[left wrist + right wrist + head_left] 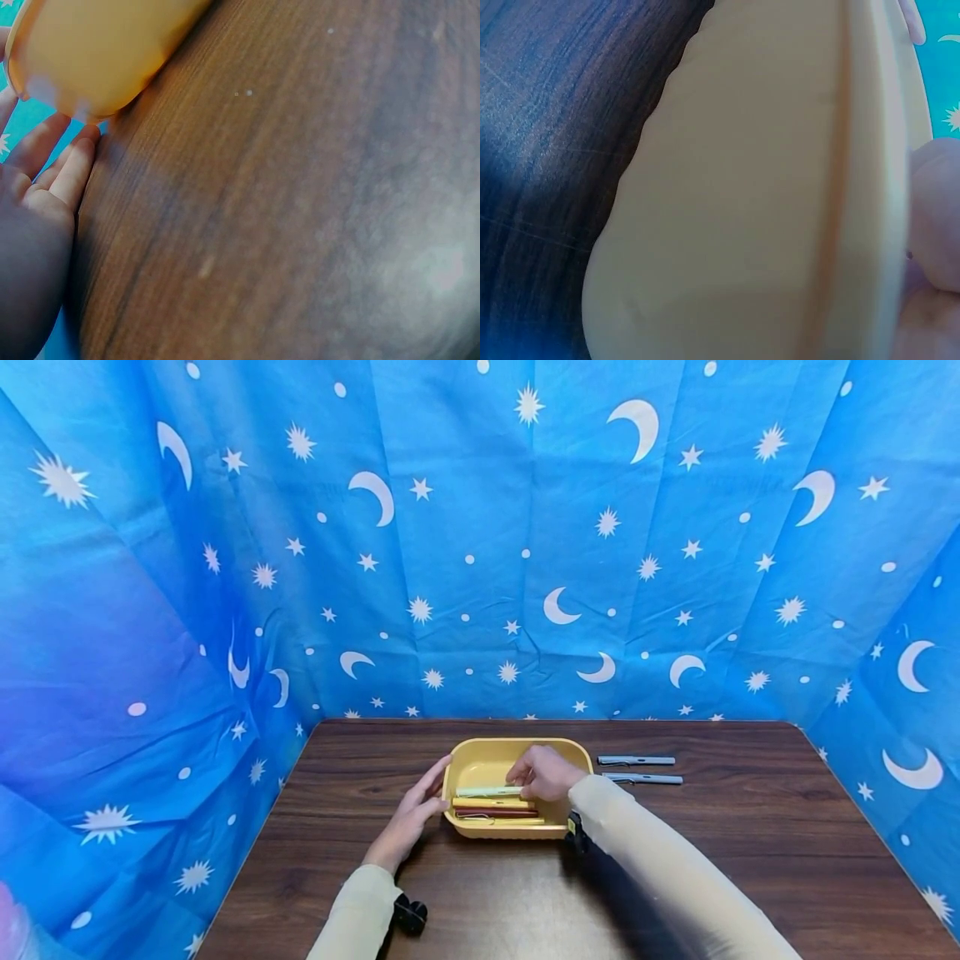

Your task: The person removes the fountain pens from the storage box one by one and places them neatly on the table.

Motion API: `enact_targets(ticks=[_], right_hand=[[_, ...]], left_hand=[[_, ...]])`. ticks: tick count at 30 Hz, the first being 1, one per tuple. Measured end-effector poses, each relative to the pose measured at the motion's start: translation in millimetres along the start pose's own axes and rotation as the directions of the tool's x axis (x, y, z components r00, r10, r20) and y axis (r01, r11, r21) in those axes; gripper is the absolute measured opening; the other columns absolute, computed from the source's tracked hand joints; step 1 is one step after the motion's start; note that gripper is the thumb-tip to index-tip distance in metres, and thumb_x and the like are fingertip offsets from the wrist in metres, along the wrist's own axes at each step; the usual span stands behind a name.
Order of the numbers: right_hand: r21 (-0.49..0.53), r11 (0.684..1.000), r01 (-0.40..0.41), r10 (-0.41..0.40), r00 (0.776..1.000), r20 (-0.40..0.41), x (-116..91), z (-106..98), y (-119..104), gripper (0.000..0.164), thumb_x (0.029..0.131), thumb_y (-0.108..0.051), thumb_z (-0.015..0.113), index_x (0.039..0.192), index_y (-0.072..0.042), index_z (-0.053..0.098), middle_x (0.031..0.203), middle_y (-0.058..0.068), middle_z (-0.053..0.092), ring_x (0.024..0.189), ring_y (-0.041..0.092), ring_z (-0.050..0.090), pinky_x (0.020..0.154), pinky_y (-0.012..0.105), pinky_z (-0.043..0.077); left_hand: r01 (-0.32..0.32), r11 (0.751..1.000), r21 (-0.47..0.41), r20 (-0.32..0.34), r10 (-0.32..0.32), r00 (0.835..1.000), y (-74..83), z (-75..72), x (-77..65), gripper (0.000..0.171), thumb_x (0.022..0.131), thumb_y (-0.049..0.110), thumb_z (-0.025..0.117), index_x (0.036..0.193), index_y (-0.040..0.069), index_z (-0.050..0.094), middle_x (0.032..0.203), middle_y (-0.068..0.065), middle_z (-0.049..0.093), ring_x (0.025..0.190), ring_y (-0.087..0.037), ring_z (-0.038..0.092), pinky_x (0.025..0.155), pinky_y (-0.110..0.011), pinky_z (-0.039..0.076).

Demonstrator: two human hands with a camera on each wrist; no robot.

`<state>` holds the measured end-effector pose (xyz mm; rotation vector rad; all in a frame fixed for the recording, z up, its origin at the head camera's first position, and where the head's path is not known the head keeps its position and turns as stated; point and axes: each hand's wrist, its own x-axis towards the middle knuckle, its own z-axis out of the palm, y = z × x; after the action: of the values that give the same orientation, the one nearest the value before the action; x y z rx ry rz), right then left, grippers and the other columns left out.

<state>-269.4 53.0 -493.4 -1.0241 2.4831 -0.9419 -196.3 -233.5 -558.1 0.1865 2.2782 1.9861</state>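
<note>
A yellow plastic bin (517, 832) stands on the table, with several pens lying crosswise in it. My right hand (551, 772) reaches over its right side and pinches the right end of a pale green pen (486, 792). In front of that lie a yellow pen (487, 803), a dark red pen (502, 813) and another yellow pen (521, 821). My left hand (408, 820) rests against the bin's left end, fairly straight fingers (73, 169) touching the outer wall. The right wrist view shows mostly the bin's outer wall (735, 180); the right fingertips are hidden there.
Two blue-grey pens (636, 761) lie side by side on the table, right of the bin. The dark wood table (345, 760) ends at a blue curtain (480, 560) with moons and stars, which hangs behind and at both sides.
</note>
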Motion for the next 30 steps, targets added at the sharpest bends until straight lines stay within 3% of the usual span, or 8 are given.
enact_targets(ticks=[4,11,19,30], right_hand=[[0.012,1.0,-0.013,0.014,1.0,-0.024,-1.3,0.0,-0.4,0.028,0.088,0.009,0.073,0.114,0.001,0.08,0.106,0.01,0.079,0.091,0.014,0.072,0.084,0.033,0.062],[0.046,0.992,-0.118,0.119,0.993,-0.026,0.0,1.8,-0.1,0.028,0.093,0.009,0.07,0.111,-0.008,0.082,0.114,0.006,0.078,0.105,0.023,0.073,0.093,0.042,0.061],[0.011,0.998,-0.067,0.067,0.997,-0.033,-1.8,-0.3,-1.7,0.026,0.095,0.006,0.067,0.11,-0.009,0.082,0.108,0.004,0.079,0.099,0.02,0.072,0.089,0.041,0.061],[0.094,0.995,-0.041,0.053,0.99,-0.13,-12.7,-10.8,-2.7,0.02,0.1,-0.004,0.068,0.116,-0.007,0.079,0.111,0.004,0.078,0.099,0.016,0.071,0.088,0.036,0.06]], left_hand=[[-0.011,1.0,0.011,0.0,0.011,1.0,-1.2,-0.3,0.3,0.078,0.094,0.004,0.057,0.164,0.03,0.037,0.17,-0.003,0.034,0.157,-0.025,0.031,0.125,-0.048,0.025],[-0.014,1.0,0.018,0.011,0.014,1.0,-2.2,-1.4,0.4,0.078,0.095,0.004,0.057,0.165,0.029,0.036,0.17,-0.004,0.034,0.156,-0.025,0.032,0.121,-0.034,0.031],[-0.009,1.0,0.017,0.005,0.009,1.0,-1.9,-1.1,-0.1,0.078,0.094,0.004,0.057,0.164,0.032,0.038,0.17,0.0,0.035,0.156,-0.021,0.033,0.12,-0.031,0.032],[-0.007,1.0,-0.018,0.018,0.007,1.0,-0.2,-1.6,-0.8,0.078,0.094,0.004,0.057,0.164,0.033,0.037,0.17,0.001,0.034,0.156,-0.022,0.031,0.125,-0.049,0.025]])
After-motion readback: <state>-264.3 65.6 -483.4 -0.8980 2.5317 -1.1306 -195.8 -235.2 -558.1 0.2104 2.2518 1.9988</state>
